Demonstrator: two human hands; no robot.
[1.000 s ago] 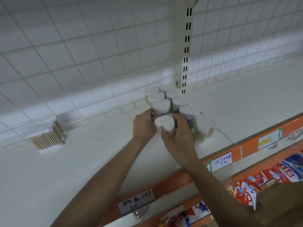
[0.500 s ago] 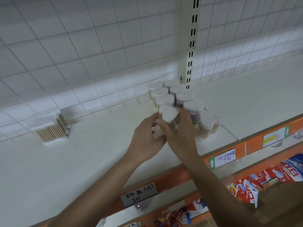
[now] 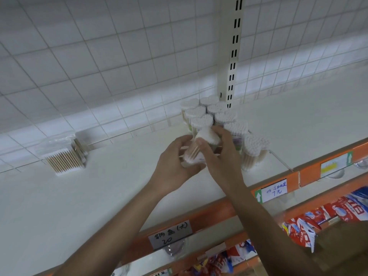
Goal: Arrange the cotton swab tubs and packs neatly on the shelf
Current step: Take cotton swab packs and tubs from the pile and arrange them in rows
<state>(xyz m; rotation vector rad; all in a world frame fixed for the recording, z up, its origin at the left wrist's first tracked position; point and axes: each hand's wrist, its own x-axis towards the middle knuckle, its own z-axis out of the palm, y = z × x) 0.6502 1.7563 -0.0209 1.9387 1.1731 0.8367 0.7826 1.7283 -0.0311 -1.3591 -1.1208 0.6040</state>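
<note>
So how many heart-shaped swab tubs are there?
9. Three in the left row, five in the right row, one tilted tub between the left hand and right hand. Some may be hidden.

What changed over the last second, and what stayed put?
The front tub, upright a second ago, is now tipped between both hands: the left hand cups its base, the right hand grips its top. The other tubs and the pack stayed put.

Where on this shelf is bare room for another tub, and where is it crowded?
Bare shelf: between the bagged swab pack and the left hand, and right of the post. Crowded: the tub cluster, where the right hand grips a tilted tub.
</note>
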